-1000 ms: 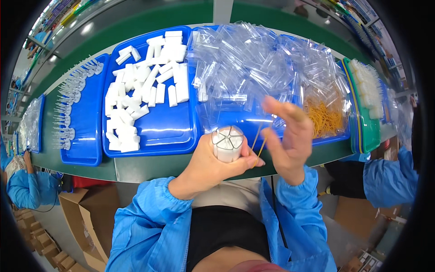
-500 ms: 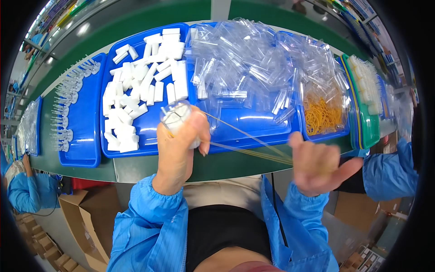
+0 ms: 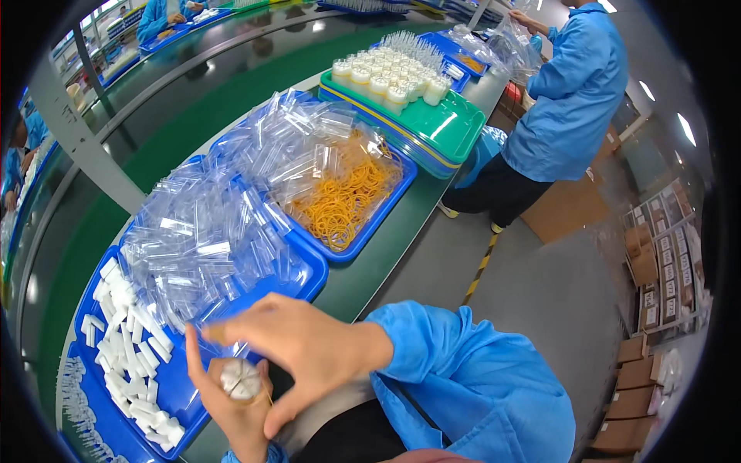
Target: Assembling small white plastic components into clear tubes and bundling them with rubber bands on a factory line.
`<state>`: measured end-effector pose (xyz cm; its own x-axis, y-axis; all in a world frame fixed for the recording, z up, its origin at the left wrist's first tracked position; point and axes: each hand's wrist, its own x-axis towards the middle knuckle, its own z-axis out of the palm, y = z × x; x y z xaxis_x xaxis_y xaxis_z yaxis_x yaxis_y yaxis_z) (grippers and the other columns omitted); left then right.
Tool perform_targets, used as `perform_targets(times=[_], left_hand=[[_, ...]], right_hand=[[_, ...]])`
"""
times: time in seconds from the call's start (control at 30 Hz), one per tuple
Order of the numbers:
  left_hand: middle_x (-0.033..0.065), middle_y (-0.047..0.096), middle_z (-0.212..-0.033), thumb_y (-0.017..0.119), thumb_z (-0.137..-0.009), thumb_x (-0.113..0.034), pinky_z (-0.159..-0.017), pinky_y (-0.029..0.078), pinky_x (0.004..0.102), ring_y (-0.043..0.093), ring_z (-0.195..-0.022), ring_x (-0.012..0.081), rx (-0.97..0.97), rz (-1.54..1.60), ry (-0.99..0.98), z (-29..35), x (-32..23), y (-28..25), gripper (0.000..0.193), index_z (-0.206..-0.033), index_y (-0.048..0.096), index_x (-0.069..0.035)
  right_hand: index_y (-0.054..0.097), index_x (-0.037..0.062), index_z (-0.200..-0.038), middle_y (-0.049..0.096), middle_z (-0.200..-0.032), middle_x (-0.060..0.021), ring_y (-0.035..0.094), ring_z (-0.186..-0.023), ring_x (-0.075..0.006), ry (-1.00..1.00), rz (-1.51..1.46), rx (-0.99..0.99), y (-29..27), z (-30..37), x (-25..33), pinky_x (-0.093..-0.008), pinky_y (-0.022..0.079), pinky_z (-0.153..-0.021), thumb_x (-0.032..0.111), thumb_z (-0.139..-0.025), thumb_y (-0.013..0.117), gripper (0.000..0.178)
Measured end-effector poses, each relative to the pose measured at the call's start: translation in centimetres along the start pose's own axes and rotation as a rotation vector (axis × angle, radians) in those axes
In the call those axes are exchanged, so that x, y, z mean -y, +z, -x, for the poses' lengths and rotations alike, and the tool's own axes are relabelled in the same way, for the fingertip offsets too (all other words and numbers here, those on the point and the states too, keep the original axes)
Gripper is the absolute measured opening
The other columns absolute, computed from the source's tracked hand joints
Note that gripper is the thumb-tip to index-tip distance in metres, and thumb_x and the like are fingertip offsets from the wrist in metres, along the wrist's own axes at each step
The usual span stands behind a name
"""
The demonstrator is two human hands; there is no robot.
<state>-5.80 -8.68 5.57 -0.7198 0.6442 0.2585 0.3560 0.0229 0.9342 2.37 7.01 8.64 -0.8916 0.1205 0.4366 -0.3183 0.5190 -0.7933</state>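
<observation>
**Head view: bundle held between both hands at the table edge**

Head view, surface and room. Long green table runs from lower left to upper right, with a dark strip alongside it. On it, from near to far: a blue tray carrying small white pieces and a heap of clear plastic sleeves; a second blue tray with more clear sleeves and a pile of orange rubber bands; a green tray stacked on others, loaded with rows of small white-topped bundles. Beyond that, further blue trays, too small to detail. A co-worker in a blue coat stands at the far end of the table, right side. Grey floor with a yellow-black line; cardboard boxes stacked along the right wall.

Head view, hands. Left hand is closed around a small round bundle of white pieces, its end face turned up toward the camera, thumb raised on the left side. The bundle sits at the near table edge, over the corner of the first blue tray. Right hand is directly above and right of the bundle, fingers bent, forefinger reaching left, one finger curving down past the bundle's right side. Whether the right hand grips anything: cannot tell. A thin orange line shows just beside the bundle's lower right.
</observation>
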Motion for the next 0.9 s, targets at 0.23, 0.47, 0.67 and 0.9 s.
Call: perform_targets(times=[0.23,0.47,0.67,0.9], left_hand=[[0.0065,0.064,-0.084,0.084,-0.072,-0.009,-0.067,0.049,0.0288,0.062,-0.074,0.0172,0.145,-0.358,0.087,-0.6,-0.1,-3.0,0.102,-0.154,0.024,0.000],[0.0013,0.055,-0.083,0.069,-0.090,-0.027,-0.062,0.044,0.0205,0.052,-0.071,0.0089,0.187,0.751,-0.752,-1.4,-0.9,-1.3,0.033,-0.110,0.056,-0.003],[0.0008,0.052,-0.078,0.060,-0.098,-0.034,-0.061,0.042,0.0215,0.050,-0.070,0.0087,-0.087,0.955,-0.669,0.3,-0.6,1.0,0.034,-0.115,0.053,-0.005],[0.0050,0.055,-0.088,0.081,-0.082,-0.031,-0.062,0.044,0.0236,0.054,-0.071,0.0137,-0.165,0.049,0.131,0.0,1.1,-0.3,0.054,-0.115,0.048,-0.005]], right_hand=[[0.060,0.0042,-0.118,0.065,-0.104,-0.0064,0.064,-0.098,-0.0225,0.062,0.478,0.168,-1.6,1.2,-0.2,-0.0452,0.037,-0.101,0.060,-0.076,0.072,0.071],[0.070,0.0122,-0.104,0.062,-0.087,0.0014,0.055,-0.094,-0.0192,-0.513,0.002,0.310,-0.3,1.3,2.6,-0.0403,0.035,-0.089,0.024,-0.082,0.061,0.026],[0.060,0.0080,-0.131,0.061,-0.098,0.0024,0.049,-0.094,-0.0190,-0.468,0.141,-0.040,-1.1,0.1,-0.1,-0.0357,0.038,-0.086,0.047,-0.081,0.068,0.064],[0.029,0.0056,-0.155,0.053,-0.139,-0.0077,0.048,-0.099,-0.0187,0.301,-1.098,0.023,1.1,1.3,-3.4,-0.0316,0.039,-0.090,0.064,-0.076,0.073,0.108]])
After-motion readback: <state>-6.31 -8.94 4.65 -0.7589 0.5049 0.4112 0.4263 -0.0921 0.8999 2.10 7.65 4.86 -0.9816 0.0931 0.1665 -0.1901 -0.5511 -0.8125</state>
